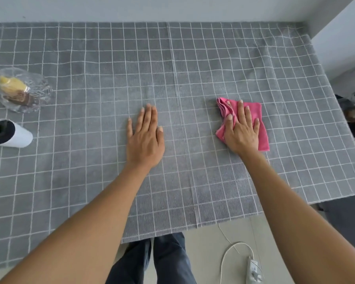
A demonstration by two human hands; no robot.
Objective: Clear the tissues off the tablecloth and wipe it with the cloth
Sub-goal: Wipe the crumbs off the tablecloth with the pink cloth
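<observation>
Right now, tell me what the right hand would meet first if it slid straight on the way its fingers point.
Probably nothing: beyond the right hand lies only bare tablecloth.

Person is wearing dark blue jeans (168,261); both forearms are showing bare, no sleeves, no rings on fingers (147,114).

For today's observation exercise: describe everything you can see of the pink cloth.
The pink cloth is soft, plain fabric, loosely folded and bunched into creases at its far left corner. It lies flat on the grey checked tablecloth, right of centre. The right hand presses on it, fingers straight and spread, covering its middle.
</observation>
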